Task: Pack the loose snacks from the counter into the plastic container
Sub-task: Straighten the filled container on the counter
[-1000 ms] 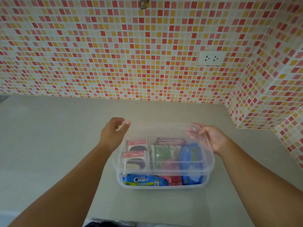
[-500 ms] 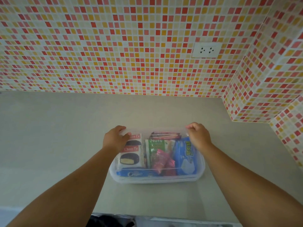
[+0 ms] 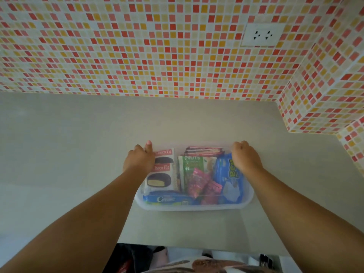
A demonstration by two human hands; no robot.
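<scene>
both grips curled down on the far corners of the plastic container (image 3: 194,207): left hand (image 3: 140,160) pressed over the far left corner, fingers bent, thumb tip up by the rim; right hand (image 3: 244,158) fisted over the far right corner. whether each is clamping the clear lid or only pressing on it, cannot tell; the lid itself barely shows through the glare.

container sits on the grey surface (image 3: 78,154), near the middle, close to the near edge, well apart from the wall. snacks are inside: two choco pie packs (image 3: 162,174) at left, stacked one behind the other; a green nuts pack (image 3: 194,163) in the middle; pink wrapped sweets (image 3: 201,184) in front of it; a blue biscuit pack (image 3: 230,180) at right; a blue cream biscuit roll (image 3: 167,199) along the near wall; dark red packets (image 3: 203,151) at the far side.

behind: mosaic tile wall (image 3: 137,56) in red, orange, white; a white socket (image 3: 261,35) upper right; a tiled corner (image 3: 323,95) juts in at right.
</scene>
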